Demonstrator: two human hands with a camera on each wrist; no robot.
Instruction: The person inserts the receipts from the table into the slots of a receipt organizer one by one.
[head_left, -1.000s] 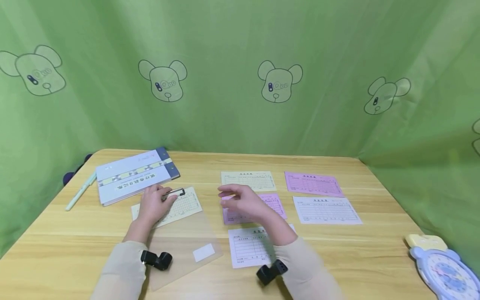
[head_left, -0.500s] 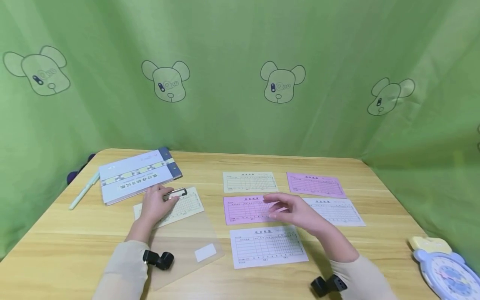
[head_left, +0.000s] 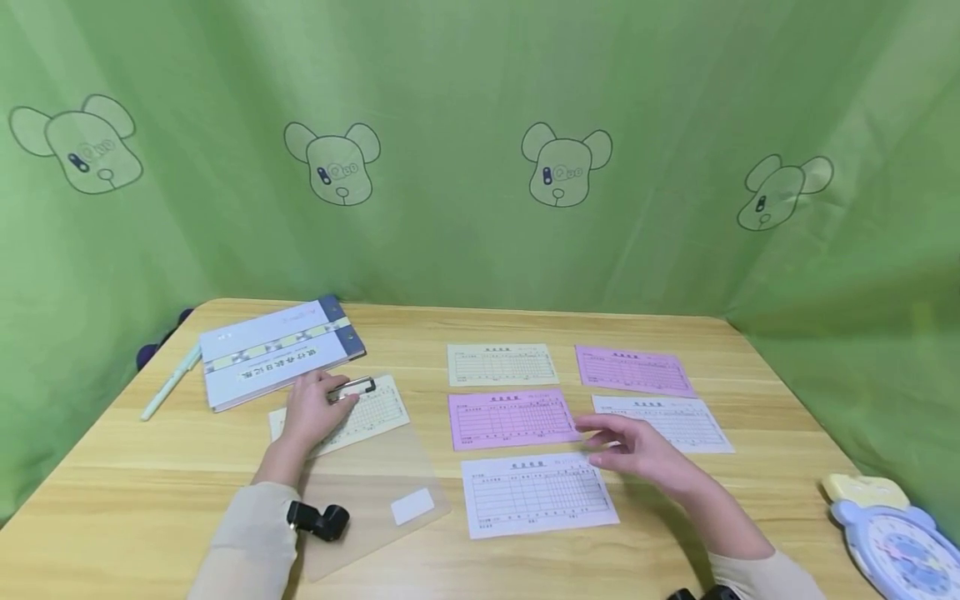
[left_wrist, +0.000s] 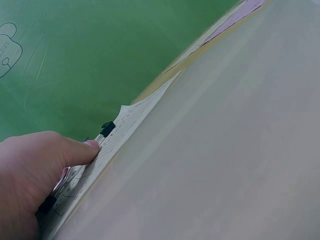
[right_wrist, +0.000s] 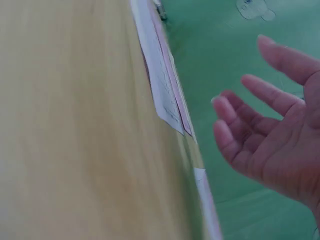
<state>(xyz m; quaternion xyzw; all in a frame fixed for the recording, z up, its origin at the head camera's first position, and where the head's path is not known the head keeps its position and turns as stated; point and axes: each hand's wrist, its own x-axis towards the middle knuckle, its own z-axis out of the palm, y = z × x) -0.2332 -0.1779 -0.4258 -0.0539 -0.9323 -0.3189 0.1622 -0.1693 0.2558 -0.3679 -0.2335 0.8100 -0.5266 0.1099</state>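
Observation:
At the left, my left hand [head_left: 313,408] grips the top of a translucent clipboard [head_left: 375,492]. Its thumb lies on the metal clip [left_wrist: 102,137], while the other fingers are hidden in the left wrist view. A pale yellow printed slip [head_left: 378,408] lies under that clip. My right hand [head_left: 645,450] hovers over the table with relaxed, parted fingers and holds nothing, as the right wrist view also shows. Nearest to it are a white slip [head_left: 540,496], a pink slip [head_left: 510,419] and a second white slip [head_left: 682,425].
Farther back lie a pale yellow slip [head_left: 501,365] and another pink slip [head_left: 633,371]. A blue-grey account book [head_left: 277,346] and a light green pen [head_left: 171,383] occupy the far left. A toy clock [head_left: 900,546] stands at the right edge. Green curtain [head_left: 450,250] borders the table's back.
My right hand has moved right, away from the near pink slip and then back off the white slips, uncovering them. My left hand stays on the clipboard's clip.

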